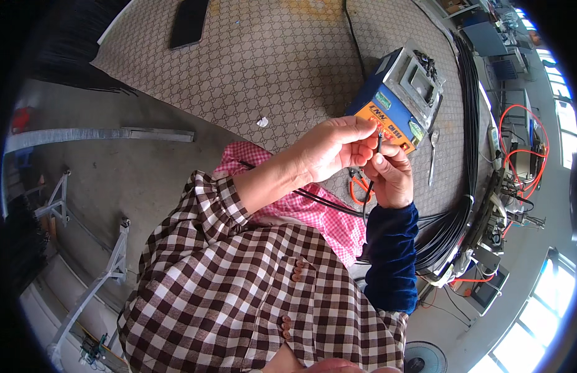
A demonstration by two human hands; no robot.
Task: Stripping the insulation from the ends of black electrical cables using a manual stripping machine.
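Both hands meet over the near edge of the table, in front of a blue and orange machine box (378,112). My right hand (393,180), in a dark blue sleeve, pinches a thin black cable (380,144) close to its upper end. At that tip, where fine strands seem to stick out, the thumb and fingers of my left hand (332,149) are closed. The rest of the cable drops below the right hand toward the pink checked cloth (325,217) over my lap. Just under the hands lie orange-handled pliers (361,188), partly hidden.
A metal tray with small dark parts (425,84) sits on the box. To its right are a spoon-like tool (433,155) and a long bundle of black cables (470,124). A phone (189,23) and a white scrap (262,122) lie on the patterned tabletop (238,81).
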